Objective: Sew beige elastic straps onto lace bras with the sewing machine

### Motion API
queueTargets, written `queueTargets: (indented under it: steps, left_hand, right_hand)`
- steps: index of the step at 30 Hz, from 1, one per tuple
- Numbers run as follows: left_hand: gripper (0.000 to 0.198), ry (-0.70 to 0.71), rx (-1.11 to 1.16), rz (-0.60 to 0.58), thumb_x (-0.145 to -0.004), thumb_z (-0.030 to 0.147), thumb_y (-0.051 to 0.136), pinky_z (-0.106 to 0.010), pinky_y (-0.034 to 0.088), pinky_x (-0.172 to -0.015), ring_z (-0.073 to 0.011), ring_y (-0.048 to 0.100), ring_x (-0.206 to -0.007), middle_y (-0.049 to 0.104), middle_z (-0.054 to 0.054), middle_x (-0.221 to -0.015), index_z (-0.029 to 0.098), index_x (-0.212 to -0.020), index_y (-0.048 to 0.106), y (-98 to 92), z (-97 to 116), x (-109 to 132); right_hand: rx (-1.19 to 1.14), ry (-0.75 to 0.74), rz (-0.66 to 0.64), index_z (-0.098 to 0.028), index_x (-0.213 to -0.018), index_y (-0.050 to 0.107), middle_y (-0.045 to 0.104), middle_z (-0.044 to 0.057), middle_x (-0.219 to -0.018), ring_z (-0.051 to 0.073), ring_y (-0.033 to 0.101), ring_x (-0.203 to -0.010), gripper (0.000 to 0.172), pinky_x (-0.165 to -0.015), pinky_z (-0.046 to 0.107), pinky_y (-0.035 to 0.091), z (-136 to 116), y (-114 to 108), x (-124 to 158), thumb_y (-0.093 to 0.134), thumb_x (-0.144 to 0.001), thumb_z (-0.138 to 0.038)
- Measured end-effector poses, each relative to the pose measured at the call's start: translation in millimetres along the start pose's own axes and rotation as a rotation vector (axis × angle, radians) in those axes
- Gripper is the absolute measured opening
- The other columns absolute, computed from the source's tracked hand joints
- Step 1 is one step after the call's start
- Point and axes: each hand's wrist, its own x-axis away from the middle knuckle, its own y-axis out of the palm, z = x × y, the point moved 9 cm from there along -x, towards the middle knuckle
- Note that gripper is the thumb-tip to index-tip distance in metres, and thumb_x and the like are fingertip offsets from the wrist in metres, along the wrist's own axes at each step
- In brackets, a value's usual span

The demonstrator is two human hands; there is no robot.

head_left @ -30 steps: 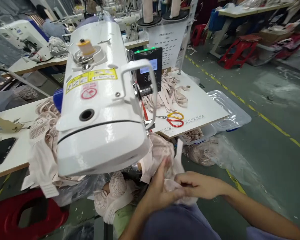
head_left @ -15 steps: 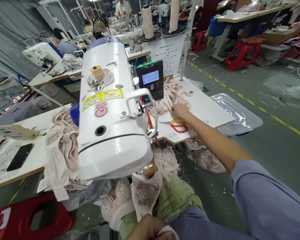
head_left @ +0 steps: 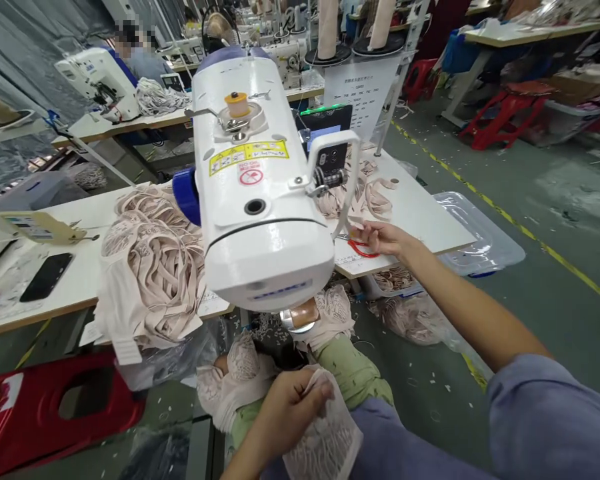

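Low in front of my lap, my left hand (head_left: 300,403) pinches a beige lace bra piece (head_left: 325,440), which hangs down from the fingers. My right hand (head_left: 383,238) reaches over the white tabletop, its fingers closed on the end of a beige fabric strap (head_left: 361,221). Just beneath it lie red-handled scissors (head_left: 363,250), partly hidden by the hand. Behind it is a pile of beige straps (head_left: 375,199). The white sewing machine (head_left: 265,247) stands between my hands and the left table. Lace bras (head_left: 245,373) rest over my knees.
A heap of beige bras (head_left: 153,267) hangs over the left table edge beside a black phone (head_left: 47,277). A red stool (head_left: 45,413) is at lower left. A clear plastic lid (head_left: 480,233) lies right of the tabletop. A person (head_left: 143,57) sits at the back left.
My left hand has risen with the lace piece, now more fully in view. My right hand has drawn back from the strap pile toward me, over the scissors. The view has shifted.
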Motion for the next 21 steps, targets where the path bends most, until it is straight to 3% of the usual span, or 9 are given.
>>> queueTargets:
  steps: [4,7,10,12,14,16,18,21]
  left_hand:
    - [0.056,0.026,-0.022,0.064,-0.086,0.069,0.047,-0.024,0.028,-0.053,-0.0105,0.032,-0.054,0.036,0.005,-0.056,0.02,-0.059,0.041,-6.0,3.2,-5.6]
    - [0.055,0.063,-0.021,0.158,-0.086,0.067,0.047,-0.023,0.028,-0.052,-0.01,0.031,-0.054,0.036,0.005,-0.056,0.02,-0.059,0.041,-17.4,9.3,-6.0]
    - [0.051,0.092,-0.025,0.266,-0.086,0.061,0.05,-0.023,0.028,-0.051,-0.0098,0.032,-0.053,0.037,0.005,-0.055,0.02,-0.058,0.04,-32.7,18.9,-2.3]
    - [0.048,0.085,-0.036,0.299,-0.086,0.057,0.05,-0.023,0.03,-0.051,-0.0103,0.035,-0.053,0.039,0.004,-0.055,0.02,-0.057,0.041,-40.4,23.9,0.0]
    - [0.045,0.068,-0.045,0.298,-0.085,0.055,0.05,-0.023,0.03,-0.051,-0.0108,0.037,-0.053,0.042,0.003,-0.055,0.02,-0.058,0.044,-44.5,26.3,0.6]
    - [0.044,0.047,-0.052,0.282,-0.085,0.054,0.049,-0.023,0.03,-0.051,-0.0106,0.037,-0.053,0.043,0.003,-0.055,0.019,-0.059,0.046,-45.1,25.6,-0.6]
    - [0.044,0.024,-0.061,0.261,-0.085,0.054,0.049,-0.022,0.027,-0.049,-0.0098,0.035,-0.052,0.041,0.003,-0.055,0.019,-0.059,0.045,-43.2,22.5,-2.7]
    - [0.045,0.004,-0.101,0.233,-0.086,0.051,0.05,-0.022,0.023,-0.048,-0.0085,0.029,-0.051,0.035,0.005,-0.053,0.019,-0.056,0.041,-39.6,17.9,-4.6]
  right_hand:
    - [-0.087,0.113,-0.003,-0.016,-0.067,0.05,0.046,-0.009,-0.051,0.0,0.042,-0.036,0.026,-0.034,0.002,0.035,27.9,16.9,12.5,0.065,-0.085,-0.005]
    - [-0.151,0.171,-0.037,-0.015,-0.069,0.052,0.051,-0.008,-0.054,-0.001,0.048,-0.04,0.023,-0.041,0.0,0.04,65.9,45.6,41.2,0.066,-0.084,-0.005]
    - [-0.203,0.281,-0.177,-0.014,-0.077,0.061,0.053,-0.007,-0.058,-0.001,0.049,-0.043,0.013,-0.041,0.001,0.04,120.8,90.1,92.2,0.072,-0.083,-0.017]
    - [-0.254,0.314,-0.377,-0.015,-0.083,0.067,0.058,-0.004,-0.064,0.002,0.053,-0.048,0.02,-0.045,0.008,0.046,143.1,125.4,130.2,0.079,-0.078,-0.029]
    - [-0.141,0.167,-0.384,-0.016,-0.084,0.073,0.064,0.0,-0.071,0.007,0.059,-0.058,0.028,-0.059,0.017,0.053,138.7,138.8,149.9,0.08,-0.076,-0.042]
    - [0.054,-0.051,-0.325,-0.019,-0.082,0.076,0.069,0.006,-0.092,0.015,0.065,-0.083,0.032,-0.077,0.027,0.055,113.8,146.5,156.0,0.076,-0.077,-0.051]
    - [0.246,-0.204,-0.326,-0.022,-0.081,0.079,0.068,0.008,-0.112,0.022,0.062,-0.105,0.034,-0.09,0.033,0.051,88.1,161.1,156.5,0.072,-0.079,-0.056]
    - [0.403,-0.291,-0.386,-0.024,-0.082,0.08,0.07,0.006,-0.109,0.022,0.063,-0.102,0.035,-0.09,0.033,0.05,69.5,183.7,152.4,0.066,-0.084,-0.056]
